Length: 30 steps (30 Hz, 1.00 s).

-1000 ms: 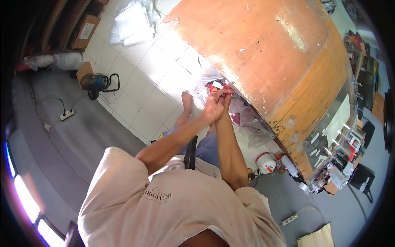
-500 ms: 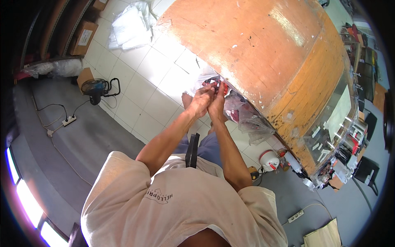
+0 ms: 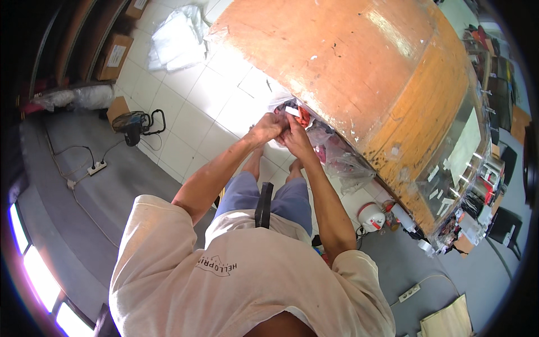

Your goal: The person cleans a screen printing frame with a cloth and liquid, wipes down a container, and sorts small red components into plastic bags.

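Note:
My left hand (image 3: pixel 268 127) and my right hand (image 3: pixel 293 135) are pressed close together at the near edge of a big orange wooden table (image 3: pixel 359 73). Between the fingers sits a small red piece with a white tag (image 3: pixel 300 114), gripped by both hands. Right under and beside the hands lie clear plastic bags (image 3: pixel 337 157) holding red and dark items, tucked below the table edge. What exactly the red piece is cannot be made out.
A small black fan (image 3: pixel 133 124) and a power strip (image 3: pixel 96 167) lie on the floor at left. White bags (image 3: pixel 177 39) and cardboard boxes (image 3: pixel 115 56) sit at the back. A white and red pot (image 3: pixel 371 216) stands under the table. Cluttered shelves (image 3: pixel 477 185) at right.
Both hands have stayed together on the red piece at the table edge; the view has shifted, so they sit a little higher and further left in the picture.

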{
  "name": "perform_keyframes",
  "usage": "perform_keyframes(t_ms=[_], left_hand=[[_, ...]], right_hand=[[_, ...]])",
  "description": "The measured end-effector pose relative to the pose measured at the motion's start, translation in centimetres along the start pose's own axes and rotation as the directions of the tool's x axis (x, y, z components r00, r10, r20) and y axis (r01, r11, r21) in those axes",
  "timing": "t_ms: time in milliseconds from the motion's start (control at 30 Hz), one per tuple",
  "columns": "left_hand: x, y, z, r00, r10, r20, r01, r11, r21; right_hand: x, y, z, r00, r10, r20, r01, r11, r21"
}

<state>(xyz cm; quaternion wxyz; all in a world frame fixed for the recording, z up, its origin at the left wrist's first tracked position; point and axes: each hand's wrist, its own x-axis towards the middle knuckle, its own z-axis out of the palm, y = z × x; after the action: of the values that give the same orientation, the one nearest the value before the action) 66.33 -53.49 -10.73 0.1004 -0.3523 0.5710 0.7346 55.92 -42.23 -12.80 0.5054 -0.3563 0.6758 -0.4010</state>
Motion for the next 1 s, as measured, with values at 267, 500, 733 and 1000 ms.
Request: perform_keyframes(t_ms=[267,500,733,1000], left_hand=[[2.2,-1.2,6.3,0.829,-0.143,-0.541,-0.104,0.911,-0.4],[6.6,-9.8,1.2,0.938,-0.036,-0.345,0.011,0.997,-0.076],[2.8,-0.8,3.8,0.987,-0.161,-0.021,0.085,0.62,-0.78],[-0.8,1.3,4.6,0.942,0.254,-0.221,-0.085,0.815,0.573]], right_hand=[[-0.4,0.4,0.6,0.994,-0.112,0.011,0.083,0.658,-0.748],[-2.3,-2.5,2.5,0.968,-0.239,0.08,0.24,0.775,-0.584],[-0.9,-2.4,1.2,0.874,0.105,-0.474,-0.03,0.986,0.163],[-2.4,-2.4,0.8,0.875,0.15,-0.461,0.141,0.831,0.539]])
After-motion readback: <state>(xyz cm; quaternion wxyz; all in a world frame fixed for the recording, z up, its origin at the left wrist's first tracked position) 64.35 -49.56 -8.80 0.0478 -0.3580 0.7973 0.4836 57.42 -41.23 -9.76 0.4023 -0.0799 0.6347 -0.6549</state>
